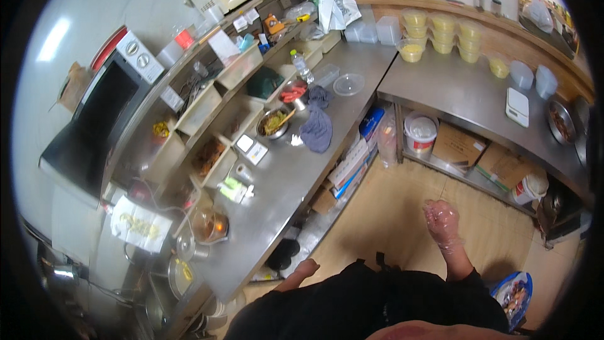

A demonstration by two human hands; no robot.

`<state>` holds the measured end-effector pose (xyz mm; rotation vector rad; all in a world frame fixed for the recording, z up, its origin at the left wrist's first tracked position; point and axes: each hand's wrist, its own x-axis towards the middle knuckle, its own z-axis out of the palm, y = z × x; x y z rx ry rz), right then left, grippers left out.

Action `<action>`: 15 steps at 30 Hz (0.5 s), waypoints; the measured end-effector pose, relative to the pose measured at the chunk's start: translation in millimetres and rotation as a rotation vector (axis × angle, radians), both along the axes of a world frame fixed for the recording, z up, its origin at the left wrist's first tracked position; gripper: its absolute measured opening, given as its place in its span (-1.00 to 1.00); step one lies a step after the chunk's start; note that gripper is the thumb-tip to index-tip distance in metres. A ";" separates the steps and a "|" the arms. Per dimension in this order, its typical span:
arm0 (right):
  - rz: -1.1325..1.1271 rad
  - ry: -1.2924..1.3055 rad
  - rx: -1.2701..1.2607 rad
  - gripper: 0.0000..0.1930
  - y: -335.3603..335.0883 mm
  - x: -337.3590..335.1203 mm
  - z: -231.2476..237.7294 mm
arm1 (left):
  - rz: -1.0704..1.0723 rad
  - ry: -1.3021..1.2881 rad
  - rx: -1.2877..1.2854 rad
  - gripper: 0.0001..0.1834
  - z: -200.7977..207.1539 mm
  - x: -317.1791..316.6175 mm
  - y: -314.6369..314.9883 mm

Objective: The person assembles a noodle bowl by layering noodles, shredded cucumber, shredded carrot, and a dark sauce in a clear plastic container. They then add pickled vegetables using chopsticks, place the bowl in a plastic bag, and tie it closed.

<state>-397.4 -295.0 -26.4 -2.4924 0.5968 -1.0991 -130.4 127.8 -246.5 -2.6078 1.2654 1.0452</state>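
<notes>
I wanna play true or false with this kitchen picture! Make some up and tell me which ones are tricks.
1. The right hand wears a see-through glove. True.
2. A gray-blue cloth lies on the floor. False: the cloth lies on the left steel counter.
3. The clear plastic bottle has a red cap. False: the cap is yellowish.
4. Some tubs of yellow food are stacked on the right steel counter. True.
5. The blue-rimmed bin is on the person's left. False: it is on the right.
</notes>
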 end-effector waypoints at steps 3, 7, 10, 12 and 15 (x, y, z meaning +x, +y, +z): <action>0.039 -0.008 0.004 -0.93 -52.0 63.9 -2.8 | 0.381 0.042 -0.174 -0.55 55.0 38.0 -82.2; 0.035 0.045 -0.011 -0.91 -104.8 136.8 7.2 | 0.280 -0.182 -0.297 -0.44 141.4 130.4 -211.4; 0.025 0.029 -0.036 -0.90 -146.8 191.8 37.9 | 0.149 -0.457 -0.571 -0.35 221.0 218.6 -299.8; 0.001 0.004 -0.059 -0.89 -175.6 225.2 63.8 | 0.075 -0.619 -0.722 -0.25 277.6 270.9 -352.4; 0.020 -0.123 -0.162 -0.88 -219.4 270.4 90.1 | -0.089 -0.899 -0.889 -0.11 353.2 342.6 -422.0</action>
